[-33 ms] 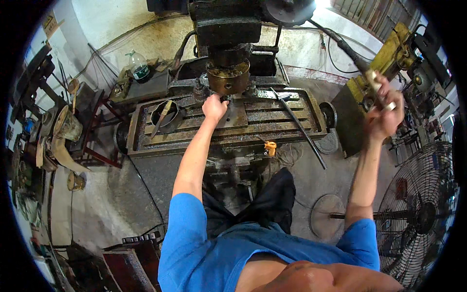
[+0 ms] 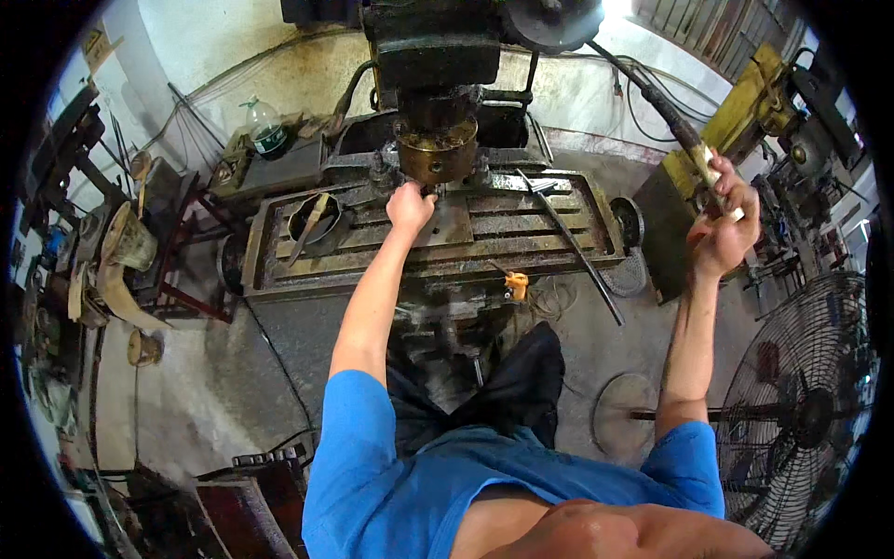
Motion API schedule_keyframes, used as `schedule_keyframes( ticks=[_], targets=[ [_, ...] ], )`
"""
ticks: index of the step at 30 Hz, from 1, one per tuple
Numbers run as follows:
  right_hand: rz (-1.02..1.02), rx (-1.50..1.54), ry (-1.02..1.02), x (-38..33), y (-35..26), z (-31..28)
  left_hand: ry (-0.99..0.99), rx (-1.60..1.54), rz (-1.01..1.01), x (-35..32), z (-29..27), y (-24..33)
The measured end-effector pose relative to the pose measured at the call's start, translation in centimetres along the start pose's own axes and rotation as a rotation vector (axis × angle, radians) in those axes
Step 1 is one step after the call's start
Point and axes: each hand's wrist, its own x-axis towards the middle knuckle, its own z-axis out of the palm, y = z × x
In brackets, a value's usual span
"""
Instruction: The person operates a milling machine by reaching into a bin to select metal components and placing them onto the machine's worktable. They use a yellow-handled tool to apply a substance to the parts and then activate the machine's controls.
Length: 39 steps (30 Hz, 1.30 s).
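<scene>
At the upper right, my right hand (image 2: pixel 726 224) is closed round the pale-wrapped end of a long dark machine lever (image 2: pixel 663 110) that slants down from the machine head. My left hand (image 2: pixel 410 207) is closed just below the round brownish chuck (image 2: pixel 436 149) of the milling or drilling machine, above the slotted work table (image 2: pixel 363 265). Its fingers bunch together, and whatever they hold is hidden. A round pan (image 2: pixel 321 240) with a brush (image 2: pixel 318 210) in it stands on the table to the left.
A long dark bar (image 2: pixel 587 256) lies slantwise over the table's right side, jutting past its front edge. An orange-handled tool (image 2: pixel 516 284) sits at the front edge. To my right stands a caged floor fan (image 2: pixel 810 419). A clear bottle (image 2: pixel 265 129) stands behind, left.
My right hand has moved slightly to the left with the lever's end, and the lever has swung a little. My left hand has stayed at the chuck.
</scene>
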Motion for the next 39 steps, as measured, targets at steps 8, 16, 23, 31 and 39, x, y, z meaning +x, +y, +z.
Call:
schedule_keyframes(
  ticks=[8,16,23,31,39],
  targets=[
    [0.018,-0.017,0.037,0.3,-0.7,1.6,0.020,-0.016,0.002,-0.1,-0.2,-0.8],
    [0.028,0.044,0.034,-0.3,-0.6,0.6,0.385,0.142,0.207,-7.7,-13.7,-6.2],
    [0.023,0.063,0.028,0.7,-0.4,0.6,0.203,0.489,0.144,-10.4,-16.6,-13.5],
    [-0.031,0.072,0.019,1.1,-0.2,0.7,0.421,-0.261,-0.099,-9.7,-14.0,-14.6],
    [0.030,0.054,0.045,-0.1,-0.8,1.0,0.197,-0.378,0.085,-7.1,-6.1,-3.6]
  ],
)
